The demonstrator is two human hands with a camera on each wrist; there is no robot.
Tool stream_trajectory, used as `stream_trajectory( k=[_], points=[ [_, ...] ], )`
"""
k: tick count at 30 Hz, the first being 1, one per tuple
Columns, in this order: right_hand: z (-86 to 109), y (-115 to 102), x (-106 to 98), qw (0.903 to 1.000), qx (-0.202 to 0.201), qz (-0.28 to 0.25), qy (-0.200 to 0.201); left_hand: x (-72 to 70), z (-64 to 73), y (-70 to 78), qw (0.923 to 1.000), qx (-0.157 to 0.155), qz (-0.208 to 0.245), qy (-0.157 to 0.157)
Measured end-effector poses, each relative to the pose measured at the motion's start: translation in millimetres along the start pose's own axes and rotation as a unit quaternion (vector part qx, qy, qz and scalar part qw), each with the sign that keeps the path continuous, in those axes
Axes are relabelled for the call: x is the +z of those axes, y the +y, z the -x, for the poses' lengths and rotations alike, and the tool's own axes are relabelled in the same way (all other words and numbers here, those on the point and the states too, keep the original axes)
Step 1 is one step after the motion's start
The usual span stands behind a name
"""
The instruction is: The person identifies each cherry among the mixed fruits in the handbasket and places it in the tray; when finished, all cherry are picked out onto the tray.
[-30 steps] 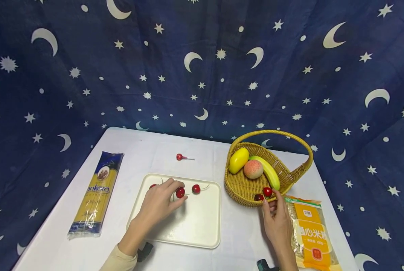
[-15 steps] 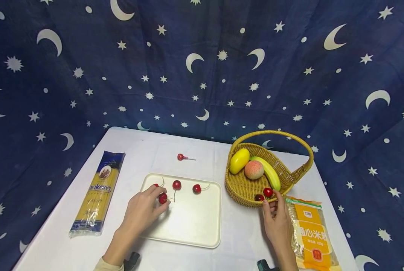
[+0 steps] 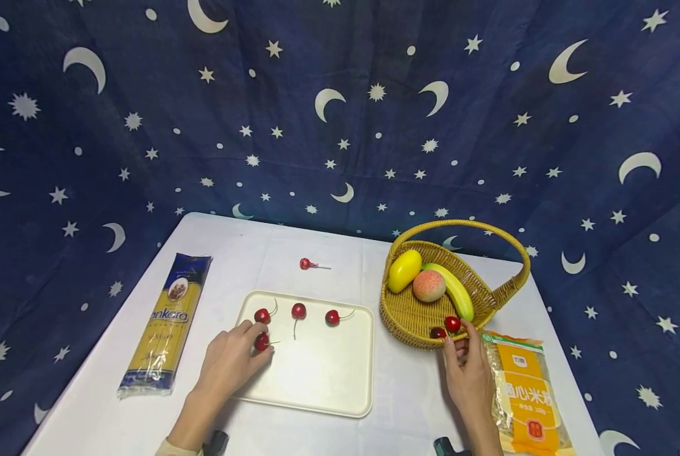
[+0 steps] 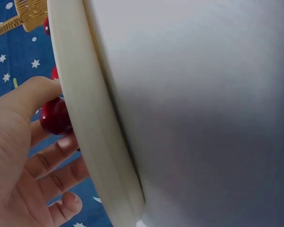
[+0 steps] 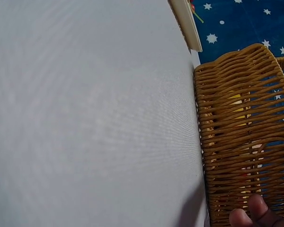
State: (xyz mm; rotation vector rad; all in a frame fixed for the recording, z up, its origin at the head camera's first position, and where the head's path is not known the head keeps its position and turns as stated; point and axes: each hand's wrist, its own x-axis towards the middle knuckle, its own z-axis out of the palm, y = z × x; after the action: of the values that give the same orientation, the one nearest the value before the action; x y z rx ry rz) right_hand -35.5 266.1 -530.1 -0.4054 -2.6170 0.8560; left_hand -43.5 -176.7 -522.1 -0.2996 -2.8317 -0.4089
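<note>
My left hand (image 3: 228,361) is over the left side of the cream tray (image 3: 317,386), pinching a red cherry (image 3: 262,342) between thumb and fingers. The left wrist view shows that cherry (image 4: 56,117) close behind the tray's rim (image 4: 92,113). Three more stemmed cherries lie along the tray's far part, the left one (image 3: 262,315) right by my fingers. At the near rim of the wicker basket (image 3: 410,329), my right hand (image 3: 468,373) grips the edge, with some fingertips (image 5: 256,205) outside the woven wall. Two cherries (image 3: 452,323) sit inside, close to that hand.
The basket also bears a yellow mango-like fruit (image 3: 405,271), a peach (image 3: 429,285) and a banana (image 3: 454,291) under its tall handle (image 3: 459,223). A lollipop (image 3: 311,264) lies behind the tray. A pasta pack (image 3: 165,323) is at left, a noodle bag (image 3: 525,392) at right.
My left hand has carried the cherry leftward and nearer across the tray, uncovering the cherries at the far side. My right hand has stayed at the basket rim.
</note>
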Motion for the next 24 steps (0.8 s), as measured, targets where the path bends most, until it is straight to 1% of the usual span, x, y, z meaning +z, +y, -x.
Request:
stream_trajectory(
  k=[8,15,20,24],
  points=[
    [-0.3,0.2,-0.6,1.0,-0.006,-0.002,0.006,-1.1,3.2,-1.2,0.9999,0.002,-0.009,-0.012],
    [0.1,0.5,-0.1,1.0,-0.004,-0.003,0.001,0.4,2.6,-1.5,0.9996,0.004,-0.016,-0.021],
    [0.0,0.2,0.0,1.0,-0.006,-0.004,0.005,0.0,2.2,-1.0,0.9994,0.007,-0.023,-0.023],
    [-0.1,-0.4,-0.4,0.9999,-0.008,-0.003,0.006,-0.7,2.1,0.0,0.9991,0.01,-0.03,-0.03]
  ],
)
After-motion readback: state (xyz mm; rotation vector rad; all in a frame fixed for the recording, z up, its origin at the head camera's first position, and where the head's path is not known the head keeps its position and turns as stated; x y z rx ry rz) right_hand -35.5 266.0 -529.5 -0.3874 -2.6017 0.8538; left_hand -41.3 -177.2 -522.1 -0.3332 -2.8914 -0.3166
